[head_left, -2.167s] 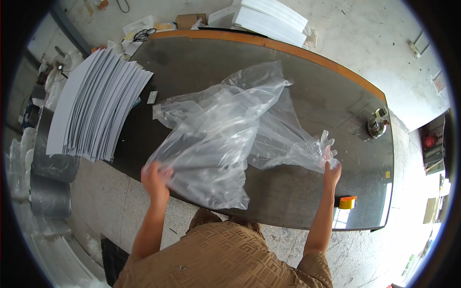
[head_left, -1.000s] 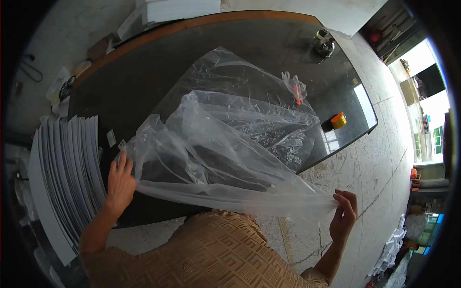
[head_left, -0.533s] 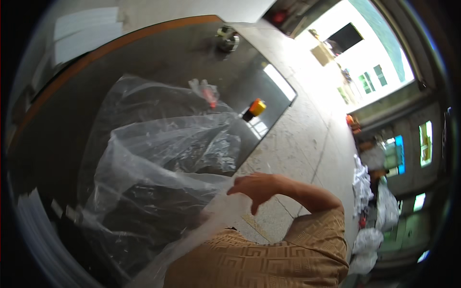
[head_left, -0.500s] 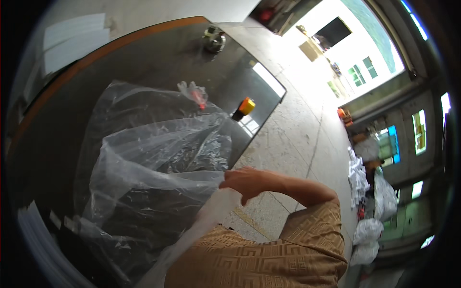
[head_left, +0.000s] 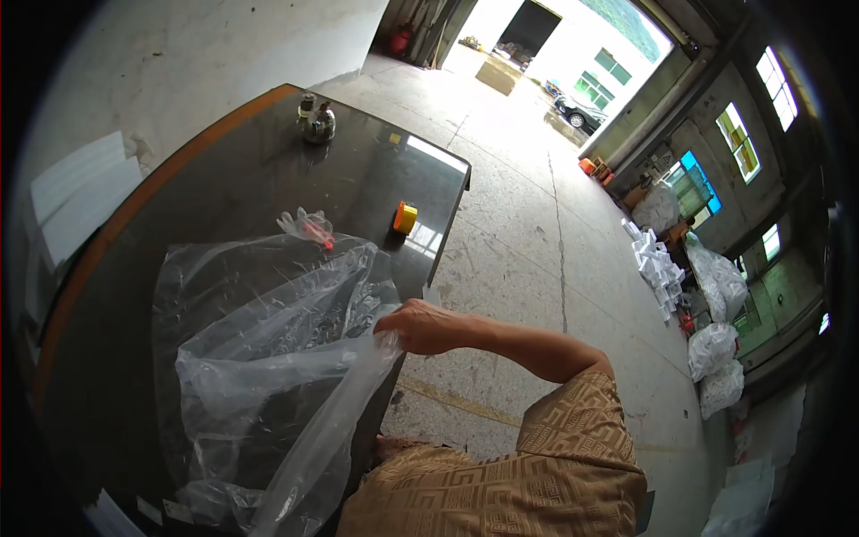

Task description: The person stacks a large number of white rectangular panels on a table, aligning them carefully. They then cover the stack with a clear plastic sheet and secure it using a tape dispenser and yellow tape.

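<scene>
A large clear plastic bag or sheet [head_left: 277, 371] lies in loose folds over the dark table [head_left: 233, 179]. At the table's right edge, my right hand [head_left: 416, 327] is closed on a bunched edge of this plastic. From that grip a gathered strip runs down toward the lower edge of the picture. My left hand is out of sight. A small crumpled clear plastic piece with a red part [head_left: 309, 228] rests by the sheet's far edge. Right of it, a roll of yellow-orange tape [head_left: 405, 217] stands near the table edge.
A shiny metal vessel [head_left: 319, 123] stands near the far corner. White sheets [head_left: 85, 197] lie beyond the orange-edged left side. Concrete floor [head_left: 501, 259] extends right of the table, with white scraps [head_left: 658, 268] and filled clear bags [head_left: 716, 349] along the wall.
My right hand has closed on the plastic's edge, drawing a gathered strip along the near side. The view has swung, so the table appears lower and further left.
</scene>
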Demonstrator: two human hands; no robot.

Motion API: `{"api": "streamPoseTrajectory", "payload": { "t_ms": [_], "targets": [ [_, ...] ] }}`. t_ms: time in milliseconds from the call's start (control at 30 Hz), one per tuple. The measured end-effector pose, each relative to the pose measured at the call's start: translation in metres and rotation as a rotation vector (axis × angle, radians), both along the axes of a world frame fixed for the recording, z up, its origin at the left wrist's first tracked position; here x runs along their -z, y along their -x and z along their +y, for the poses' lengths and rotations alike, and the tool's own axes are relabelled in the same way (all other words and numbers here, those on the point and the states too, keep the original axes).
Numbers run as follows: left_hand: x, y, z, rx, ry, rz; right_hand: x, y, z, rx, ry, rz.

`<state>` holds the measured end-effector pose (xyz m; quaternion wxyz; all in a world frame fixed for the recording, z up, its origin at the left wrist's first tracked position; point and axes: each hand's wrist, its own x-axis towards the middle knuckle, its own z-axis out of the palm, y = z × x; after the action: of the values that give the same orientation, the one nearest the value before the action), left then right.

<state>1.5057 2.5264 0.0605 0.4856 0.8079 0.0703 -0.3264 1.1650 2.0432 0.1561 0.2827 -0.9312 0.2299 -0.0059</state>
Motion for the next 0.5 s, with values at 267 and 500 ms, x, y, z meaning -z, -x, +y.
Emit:
{"api": "streamPoseTrajectory", "payload": {
  "t_ms": [267, 500],
  "targets": [
    [0.037, -0.004, 0.043, 1.074, -0.272, -0.254, -0.021, 0.043, -0.007, -0.063, -0.453, 0.647],
    [0.030, -0.012, -0.029, 1.092, -0.215, -0.351, -0.022, 0.040, -0.029, -0.305, -0.123, 0.698]
  ]
}}
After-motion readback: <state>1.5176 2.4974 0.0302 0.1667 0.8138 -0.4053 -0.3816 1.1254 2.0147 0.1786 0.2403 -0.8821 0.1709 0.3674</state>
